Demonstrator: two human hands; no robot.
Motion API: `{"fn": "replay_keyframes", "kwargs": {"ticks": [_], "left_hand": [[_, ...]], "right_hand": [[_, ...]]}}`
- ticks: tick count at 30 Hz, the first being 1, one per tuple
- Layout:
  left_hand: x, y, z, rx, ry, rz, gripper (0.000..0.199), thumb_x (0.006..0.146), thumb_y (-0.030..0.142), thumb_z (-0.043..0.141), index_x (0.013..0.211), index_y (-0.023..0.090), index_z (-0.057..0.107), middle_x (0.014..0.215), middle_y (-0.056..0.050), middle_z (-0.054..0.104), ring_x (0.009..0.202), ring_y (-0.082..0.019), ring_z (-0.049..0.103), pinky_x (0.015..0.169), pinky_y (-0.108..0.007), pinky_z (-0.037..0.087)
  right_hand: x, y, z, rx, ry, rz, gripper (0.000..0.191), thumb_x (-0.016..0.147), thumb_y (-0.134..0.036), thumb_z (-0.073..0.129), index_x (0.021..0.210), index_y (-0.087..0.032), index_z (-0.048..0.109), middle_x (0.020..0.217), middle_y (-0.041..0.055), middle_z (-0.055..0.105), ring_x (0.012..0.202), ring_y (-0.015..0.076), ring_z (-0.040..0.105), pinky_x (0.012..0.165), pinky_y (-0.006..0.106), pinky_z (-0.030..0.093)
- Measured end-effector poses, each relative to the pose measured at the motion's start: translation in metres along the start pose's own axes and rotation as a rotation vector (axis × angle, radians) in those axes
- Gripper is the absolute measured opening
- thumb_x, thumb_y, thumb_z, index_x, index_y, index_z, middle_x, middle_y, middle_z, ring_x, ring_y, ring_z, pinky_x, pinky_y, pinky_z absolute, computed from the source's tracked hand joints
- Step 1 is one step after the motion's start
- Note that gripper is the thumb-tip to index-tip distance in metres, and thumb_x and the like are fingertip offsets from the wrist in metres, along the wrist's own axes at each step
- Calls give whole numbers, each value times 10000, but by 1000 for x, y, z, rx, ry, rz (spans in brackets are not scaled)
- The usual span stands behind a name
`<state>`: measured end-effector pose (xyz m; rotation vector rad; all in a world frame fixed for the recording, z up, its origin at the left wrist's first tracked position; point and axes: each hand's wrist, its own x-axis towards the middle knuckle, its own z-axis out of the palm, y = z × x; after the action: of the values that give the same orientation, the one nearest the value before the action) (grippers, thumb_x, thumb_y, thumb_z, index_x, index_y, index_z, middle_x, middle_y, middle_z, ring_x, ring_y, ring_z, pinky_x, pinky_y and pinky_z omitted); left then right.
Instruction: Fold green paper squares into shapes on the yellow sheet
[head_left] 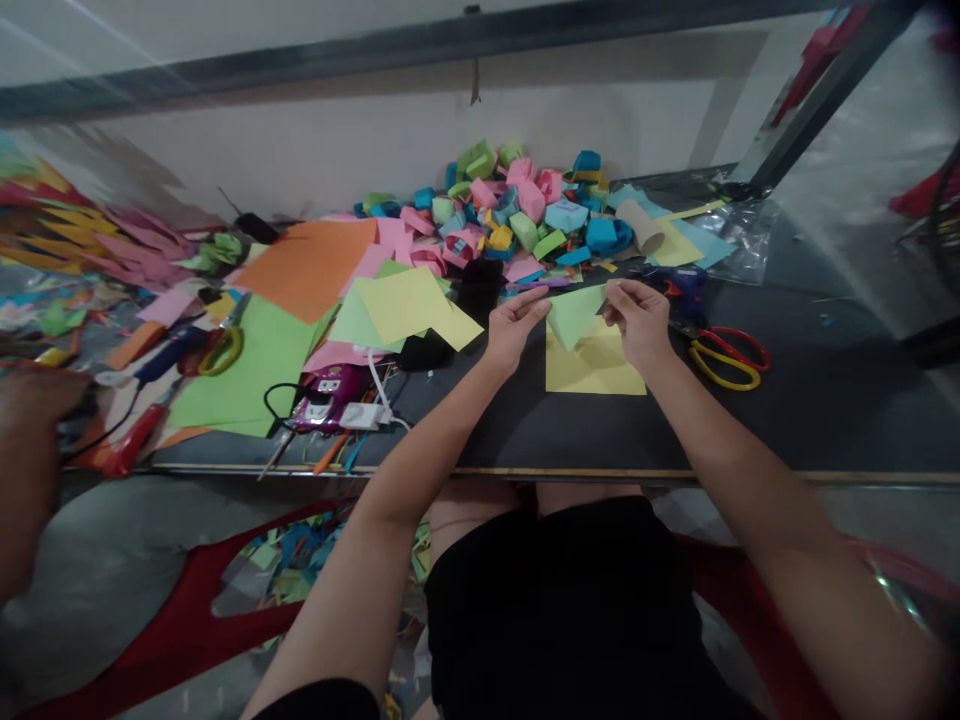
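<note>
A light green piece of paper (577, 314), folded into a triangle with its point down, is held up between my two hands. My left hand (516, 325) pinches its left corner. At the right corner, my right hand (636, 315) grips it between thumb and fingers. Beneath it a yellow square of paper (596, 375) lies flat on the dark table (510, 435). Scissors with red and yellow handles (727, 358) rest to the right of my right hand.
Folded coloured paper pieces (525, 205) are heaped along the wall. Orange (307, 265) and green sheets (247, 370) lie left, near a purple power strip (334, 395). A cardboard tube (641, 228) lies at the back right. Another person's hand (34, 400) is at far left.
</note>
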<state>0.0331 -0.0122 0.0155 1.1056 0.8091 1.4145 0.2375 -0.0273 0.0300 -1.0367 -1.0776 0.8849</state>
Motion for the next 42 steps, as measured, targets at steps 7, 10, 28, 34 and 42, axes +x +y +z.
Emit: {"fn": "replay_keyframes", "kwargs": {"ticks": [7, 10, 28, 34, 42], "left_hand": [[-9, -5, 8, 166, -186, -78, 640, 574, 729, 889, 876, 175, 789, 778, -25, 732, 720, -137, 634, 674, -262, 523], [-11, -5, 8, 274, -178, -54, 548, 651, 681, 872, 772, 159, 756, 655, 9, 647, 591, -91, 523, 560, -230, 417], [-18, -6, 14, 234, -11, 30, 324, 716, 491, 894, 807, 191, 813, 756, 3, 746, 722, -136, 654, 676, -249, 527], [-15, -7, 18, 213, 4, 9, 341, 715, 503, 891, 846, 197, 818, 808, -7, 769, 743, -139, 665, 696, -261, 534], [3, -15, 4, 360, -27, -50, 307, 758, 407, 877, 660, 185, 690, 628, 29, 636, 624, -112, 551, 620, -250, 427]], "right_hand": [[-3, -4, 3, 78, -19, -27, 497, 615, -685, 905, 803, -242, 780, 571, -38, 637, 478, 90, 548, 465, 250, 465], [-4, -8, 5, 103, -10, -23, 508, 592, -690, 910, 778, -235, 781, 549, -40, 634, 466, 85, 536, 458, 246, 458], [-12, -18, 11, 23, 122, -56, 433, 650, -651, 855, 730, -245, 727, 537, -36, 587, 482, 116, 527, 479, 293, 437], [-11, -19, 9, 6, 188, -47, 286, 706, -492, 825, 689, -237, 698, 531, -32, 591, 465, 118, 520, 481, 285, 438], [-8, -49, 7, -652, 98, -416, 184, 813, -416, 749, 832, -233, 755, 913, 85, 774, 946, 291, 699, 865, 436, 532]]}}
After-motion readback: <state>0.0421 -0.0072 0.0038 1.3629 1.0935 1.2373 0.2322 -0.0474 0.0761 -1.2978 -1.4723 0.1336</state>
